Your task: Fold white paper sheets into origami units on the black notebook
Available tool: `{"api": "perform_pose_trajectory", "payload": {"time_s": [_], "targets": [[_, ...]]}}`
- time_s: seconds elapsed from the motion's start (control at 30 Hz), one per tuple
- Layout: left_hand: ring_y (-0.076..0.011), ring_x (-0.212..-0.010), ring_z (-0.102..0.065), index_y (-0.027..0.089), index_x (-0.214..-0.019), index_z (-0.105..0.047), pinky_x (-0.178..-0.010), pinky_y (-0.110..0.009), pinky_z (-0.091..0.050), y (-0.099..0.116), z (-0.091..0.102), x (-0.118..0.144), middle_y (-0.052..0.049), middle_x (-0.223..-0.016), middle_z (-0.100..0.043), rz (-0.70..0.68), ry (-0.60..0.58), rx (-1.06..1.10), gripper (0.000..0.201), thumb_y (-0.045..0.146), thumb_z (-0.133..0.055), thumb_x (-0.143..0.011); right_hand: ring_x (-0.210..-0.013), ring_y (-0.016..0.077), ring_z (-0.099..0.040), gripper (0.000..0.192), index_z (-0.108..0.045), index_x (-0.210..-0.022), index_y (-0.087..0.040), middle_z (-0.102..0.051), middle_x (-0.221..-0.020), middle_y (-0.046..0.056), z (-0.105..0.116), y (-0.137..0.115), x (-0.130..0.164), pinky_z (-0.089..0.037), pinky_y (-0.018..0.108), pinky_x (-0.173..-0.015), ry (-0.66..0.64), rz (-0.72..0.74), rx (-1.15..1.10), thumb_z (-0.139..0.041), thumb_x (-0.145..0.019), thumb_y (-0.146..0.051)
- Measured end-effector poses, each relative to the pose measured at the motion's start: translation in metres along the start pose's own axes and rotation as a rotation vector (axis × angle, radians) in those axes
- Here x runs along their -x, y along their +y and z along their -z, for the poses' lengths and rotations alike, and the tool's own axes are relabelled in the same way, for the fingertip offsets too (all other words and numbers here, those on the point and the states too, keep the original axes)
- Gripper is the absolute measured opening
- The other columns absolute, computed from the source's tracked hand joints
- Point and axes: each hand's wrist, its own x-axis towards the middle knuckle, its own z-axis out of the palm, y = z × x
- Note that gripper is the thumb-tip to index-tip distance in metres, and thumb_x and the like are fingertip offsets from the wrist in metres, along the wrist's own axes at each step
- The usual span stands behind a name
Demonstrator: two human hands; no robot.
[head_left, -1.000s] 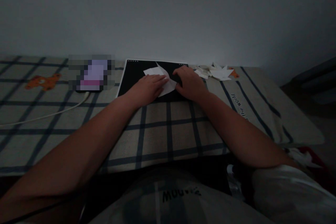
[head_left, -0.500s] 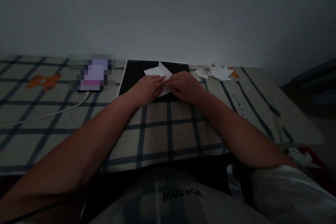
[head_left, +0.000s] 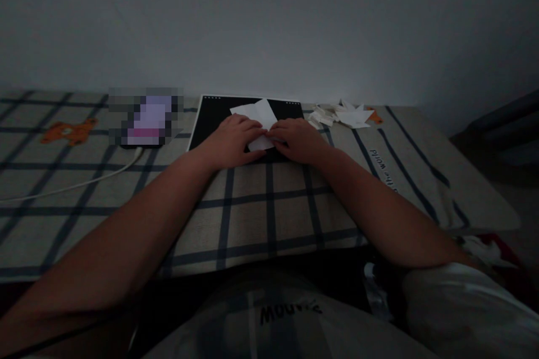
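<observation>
A folded piece of white paper [head_left: 265,112] lies on a black board with a white edge [head_left: 210,109]. My left hand [head_left: 233,137] rests over the paper's left part, fingers stretched across it and thumb spread apart below. From the right, my right hand [head_left: 298,137] has its fingertips and thumb closed together at the paper's right edge, close to the left fingertips. The paper's upper flaps stick out beyond the fingers, and its lower corner shows between the two thumbs. Parts of its folds are hidden under the hands.
Several folded white paper pieces [head_left: 351,115] are heaped right of the board. To the left lies a phone [head_left: 149,120] with a lit, blurred screen and a white cable [head_left: 96,178]. A checked cloth [head_left: 248,213] covers the table, and a wall [head_left: 252,22] rises behind.
The paper's upright flap has opened out flatter to the right. My left thumb has moved away from its fingers, and both hands have shifted slightly.
</observation>
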Motion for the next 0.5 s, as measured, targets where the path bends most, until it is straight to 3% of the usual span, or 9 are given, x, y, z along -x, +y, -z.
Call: {"api": "perform_pose_trajectory", "payload": {"time_s": [0.23, 0.5], "targets": [[-0.04, -0.141, -0.062, 0.018, -0.153, -0.07, -0.122, -0.057, -0.041, -0.0053, 0.0036, 0.0002, -0.016, -0.152, -0.072, 0.003, 0.009, 0.045, 0.071, 0.063, -0.053, -0.101, -0.127, 0.0323, -0.07, 0.045, -0.072, -0.149, -0.018, -0.078, -0.144, 0.014, 0.0013, 0.0002, -0.001, -0.048, 0.044, -0.102, -0.018, -0.033, -0.015, -0.053, -0.109, -0.022], [-0.0411, -0.136, -0.062, 0.013, -0.15, -0.071, -0.12, -0.058, -0.043, -0.0075, 0.0036, 0.0004, -0.018, -0.143, -0.076, -0.004, 0.031, 0.057, 0.074, 0.064, -0.056, -0.098, -0.128, 0.0304, -0.072, 0.044, -0.074, -0.147, -0.021, -0.08, -0.143, 0.01, 0.0012, 0.0011, -0.0006, -0.049, 0.044, -0.104, -0.011, -0.051, -0.029, -0.053, -0.109, -0.022]]}}
